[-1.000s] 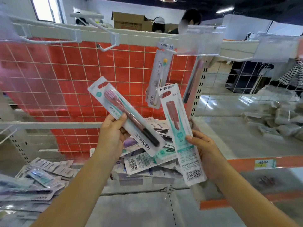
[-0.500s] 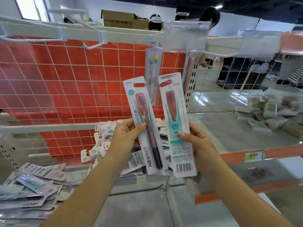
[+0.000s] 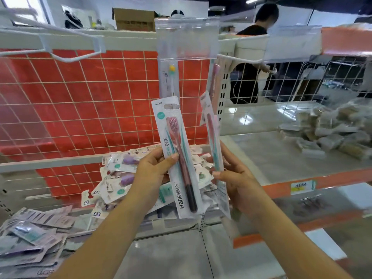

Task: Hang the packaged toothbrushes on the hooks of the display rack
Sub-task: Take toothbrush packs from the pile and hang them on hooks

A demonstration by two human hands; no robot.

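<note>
Pink-bristled packaged toothbrush (image 3: pixel 177 156) held upright in the left hand (image 3: pixel 154 172), hang-slot uppermost toward the hook (image 3: pixel 239 60); right hand (image 3: pixel 233 176) fingers pinch a second pack (image 3: pixel 213 141) edge-on.

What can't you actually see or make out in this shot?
Head view only:
- Right hand's pack: turned edge-on, its front print unreadable.
- Hanging toothbrush pack: its hook sits behind a clear tag holder.
- Loose packs lower left: blurred, partly cut off by the frame edge.

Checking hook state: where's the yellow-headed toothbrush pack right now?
Head view, upper centre: the yellow-headed toothbrush pack hangs from a hook below the clear tag holder, against the red grid panel, directly above the pack in the left hand.
</note>
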